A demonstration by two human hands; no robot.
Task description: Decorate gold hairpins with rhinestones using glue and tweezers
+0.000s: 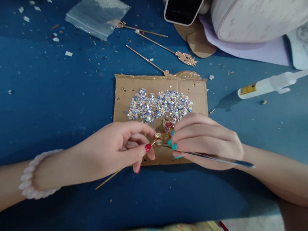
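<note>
Head view: left hand (119, 149) pinched shut on gold hairpin (109, 177), its ornate head over cardboard (122, 93) edge. Right hand (207, 139) closed around tweezers (222, 159), tips meeting the pin head. Sequin pile (158, 106) just beyond the fingers, on blue table (47, 103)

The bench (47, 103) is showing a deep blue, dotted with white and pale flecks. The cardboard square (130, 92) is lying tan-brown, and the heap of sequins (158, 106) on it is glittering silver, blue and iridescent. The left hand (114, 153) is wearing red nail polish and a milky white bead bracelet (31, 176); the right hand (204, 139) is wearing turquoise polish. The hair stick (108, 178) is gleaming gold, like the three spare sticks (161, 46) behind. The tweezers (222, 159) are shining silver-grey. The glue tube (267, 84) is looking white with a yellow label. The phone (184, 1) is showing a black screen in a white rim.
</note>
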